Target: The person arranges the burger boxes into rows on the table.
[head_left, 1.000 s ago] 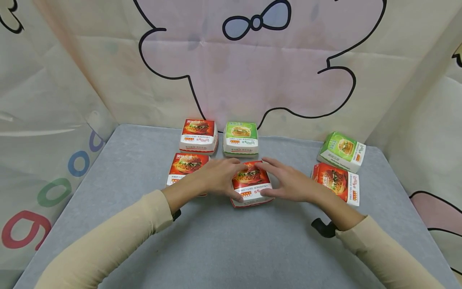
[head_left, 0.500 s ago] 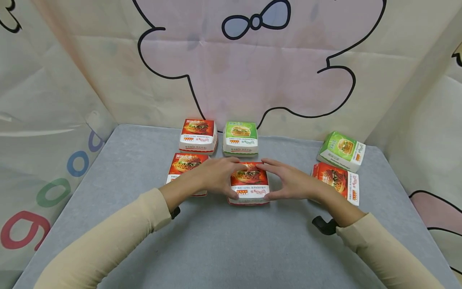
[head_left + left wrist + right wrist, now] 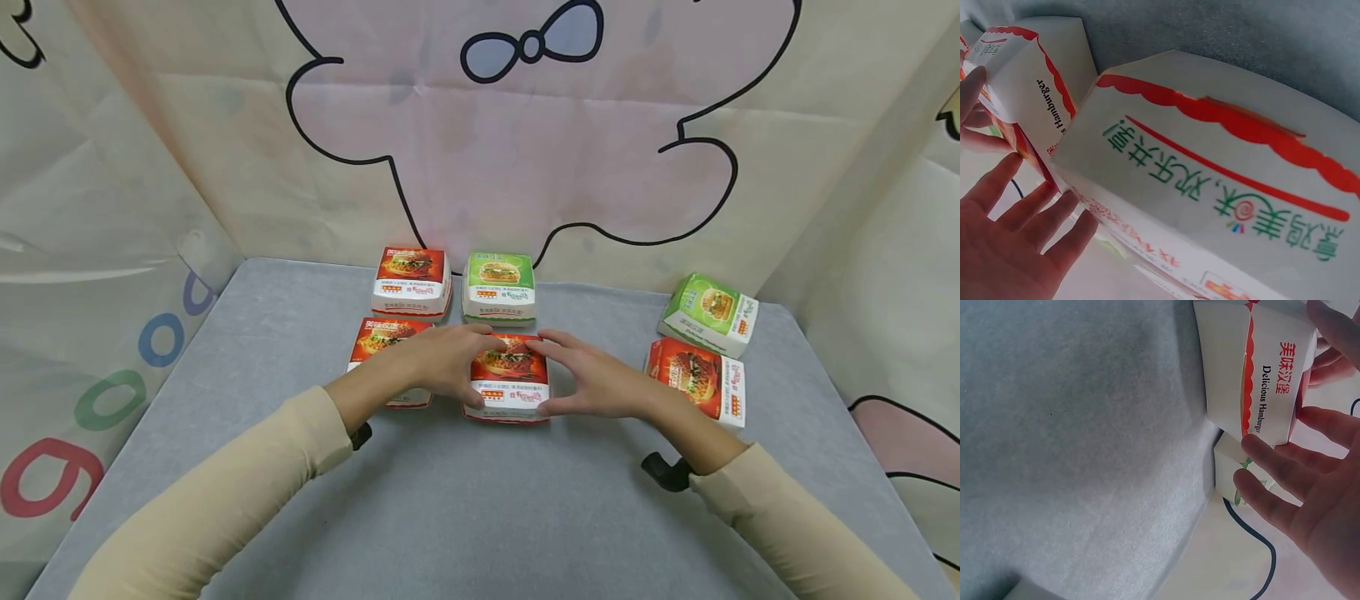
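A red-and-white hamburger box (image 3: 512,371) lies flat on the table between both hands. On its left side rests my left hand (image 3: 442,362), thumb at the front corner and fingers toward the back edge. My right hand (image 3: 592,377) touches the opposite side in the same way, fingers spread and fairly straight. The right wrist view shows fingertips (image 3: 1260,450) along the box's printed side (image 3: 1269,375). Another red hamburger box (image 3: 382,337), partly hidden by the left arm, sits just left; its printed side (image 3: 1222,169) fills much of the left wrist view.
Behind stand a red hamburger box (image 3: 411,282) and a green one (image 3: 499,287), side by side. At the right, a green box (image 3: 711,312) and a red box (image 3: 697,379) lie turned at an angle. A printed cloth backdrop (image 3: 600,167) rises behind the grey-blue table (image 3: 480,517).
The red box between my hands has turned straighter and slid slightly left. Both hands have shifted left with it. The other boxes stay in place.
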Demonstrator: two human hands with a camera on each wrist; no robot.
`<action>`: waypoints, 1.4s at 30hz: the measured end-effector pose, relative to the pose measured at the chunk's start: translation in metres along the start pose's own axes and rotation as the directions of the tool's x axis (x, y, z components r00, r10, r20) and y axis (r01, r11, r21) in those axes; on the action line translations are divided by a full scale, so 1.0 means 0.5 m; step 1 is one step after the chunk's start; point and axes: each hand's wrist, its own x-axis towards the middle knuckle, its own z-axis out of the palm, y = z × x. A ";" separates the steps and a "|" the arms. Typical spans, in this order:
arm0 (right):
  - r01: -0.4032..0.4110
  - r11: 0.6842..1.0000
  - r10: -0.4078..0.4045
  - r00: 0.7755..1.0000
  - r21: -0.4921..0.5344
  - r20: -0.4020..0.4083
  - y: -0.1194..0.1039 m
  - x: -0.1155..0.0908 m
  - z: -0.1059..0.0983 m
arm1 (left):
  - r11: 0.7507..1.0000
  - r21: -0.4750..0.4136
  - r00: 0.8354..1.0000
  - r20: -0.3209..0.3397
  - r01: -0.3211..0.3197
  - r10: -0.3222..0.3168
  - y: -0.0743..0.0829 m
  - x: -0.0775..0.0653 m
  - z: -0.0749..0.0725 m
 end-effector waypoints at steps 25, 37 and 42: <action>0.008 1.000 -0.008 1.000 -0.008 0.009 -0.013 0.020 0.005 | 0.998 -0.056 0.998 0.056 0.037 -0.034 -0.026 -0.010 -0.017; 0.002 1.000 -0.002 1.000 -0.011 -0.001 -0.013 0.015 0.010 | 0.997 -0.076 0.997 0.070 0.034 -0.029 -0.022 -0.014 -0.019; -0.011 1.000 0.011 1.000 0.008 -0.022 -0.007 0.006 0.008 | 0.997 -0.066 0.997 0.075 0.039 -0.034 -0.021 -0.015 -0.018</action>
